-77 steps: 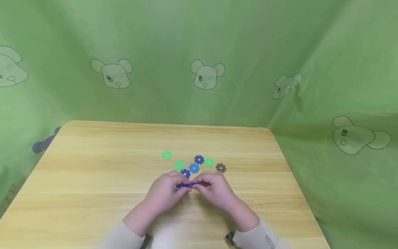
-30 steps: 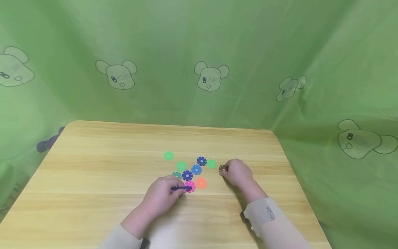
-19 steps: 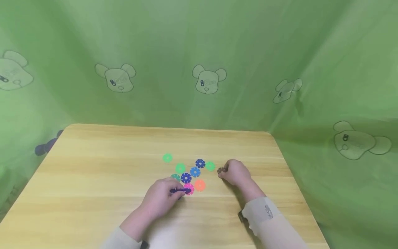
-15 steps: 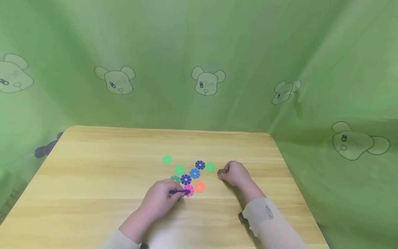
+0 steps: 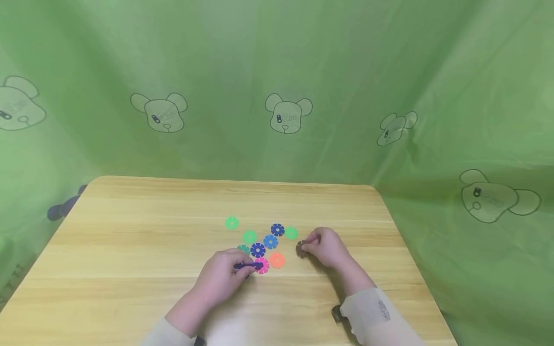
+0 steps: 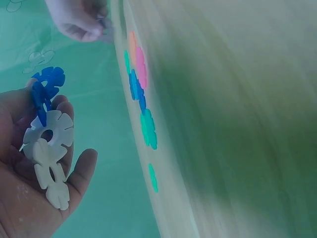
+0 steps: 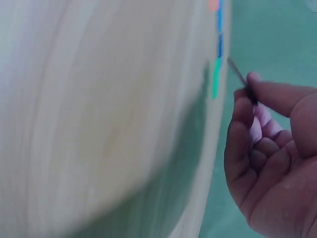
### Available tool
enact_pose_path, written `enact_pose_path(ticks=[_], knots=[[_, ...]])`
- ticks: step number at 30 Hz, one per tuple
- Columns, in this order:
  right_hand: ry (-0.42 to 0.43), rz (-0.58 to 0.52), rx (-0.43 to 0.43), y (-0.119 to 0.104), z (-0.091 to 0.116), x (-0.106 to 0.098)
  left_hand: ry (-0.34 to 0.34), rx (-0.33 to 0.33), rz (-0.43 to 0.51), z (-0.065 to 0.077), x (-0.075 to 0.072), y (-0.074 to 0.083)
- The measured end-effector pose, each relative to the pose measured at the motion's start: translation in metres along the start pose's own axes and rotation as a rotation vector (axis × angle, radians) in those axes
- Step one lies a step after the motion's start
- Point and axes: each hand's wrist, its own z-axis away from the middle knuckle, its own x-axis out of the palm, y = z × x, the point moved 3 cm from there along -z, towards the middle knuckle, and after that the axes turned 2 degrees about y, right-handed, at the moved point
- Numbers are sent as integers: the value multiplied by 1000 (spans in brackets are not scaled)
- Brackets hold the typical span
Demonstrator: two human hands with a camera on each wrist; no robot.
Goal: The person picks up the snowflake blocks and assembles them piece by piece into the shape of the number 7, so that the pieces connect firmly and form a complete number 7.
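Note:
My left hand [image 5: 222,276] holds a small chain of interlocking flower discs [image 6: 48,134] in its curled fingers. In the left wrist view, blue discs [image 6: 49,79] make up one end of the chain and white discs [image 6: 52,173] the other, slotted together at angles. Over the table's right part, my right hand [image 5: 328,247] pinches a brown notched disc [image 5: 301,249] between thumb and fingertips. That disc shows edge-on in the right wrist view, lifted off the table. Just beyond the left fingertips lies a pink disc [image 5: 263,265], partly covered by the chain in the head view.
Loose discs lie flat mid-table: orange [image 5: 277,260], dark blue [image 5: 258,250], lighter blue [image 5: 270,241] and several green ones, such as the far green disc [image 5: 232,223]. Green cloth [image 5: 225,48] hangs around the wooden table [image 5: 130,230].
The right hand left the chain, reached to the brown disc, took hold of it and now has it raised and slightly nearer. The left hand keeps the chain in almost the same place.

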Motion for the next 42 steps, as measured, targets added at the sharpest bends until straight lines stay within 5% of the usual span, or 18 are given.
enact_pose_path(ticks=[5, 11, 17, 42], knots=[[-75, -201, -49, -19, 14, -2, -3, 2, -5, -2, 0, -2], [-180, -343, -164, -42, 33, 8, -6, -4, -15, -2, 0, -3], [-239, -458, -184, -56, 49, 26, -13, -14, -29, 4, 0, -3], [-188, -550, -157, -74, 62, 29, 76, 90, -47, -8, 8, 17]])
